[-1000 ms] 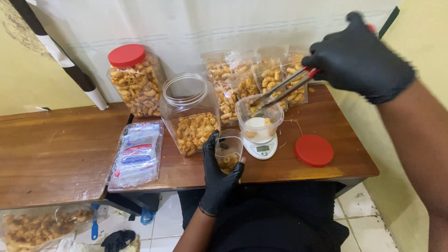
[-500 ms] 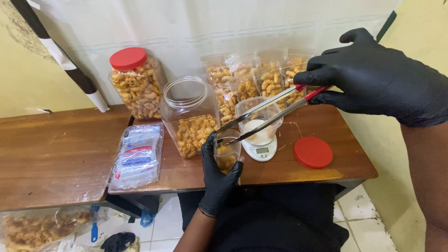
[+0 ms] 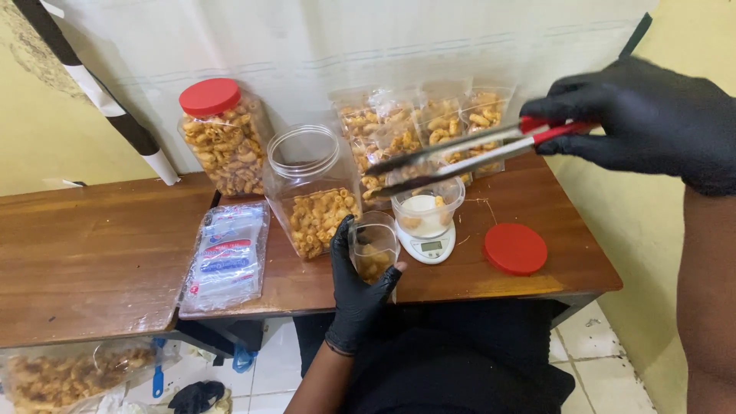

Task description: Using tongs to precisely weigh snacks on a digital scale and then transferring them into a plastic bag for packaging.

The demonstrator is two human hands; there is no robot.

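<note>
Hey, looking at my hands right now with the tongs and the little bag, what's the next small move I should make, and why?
Probably lower the tongs in the right hand into the open jar for more snacks. The tong tips hang closed and seemingly empty above the cup on the scale, while the left hand holds the small bag open and only partly filled.

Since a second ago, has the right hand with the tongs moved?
Yes. The right hand dropped lower, swinging the red-handled metal tongs' tips left of the white kitchen scale.
</note>
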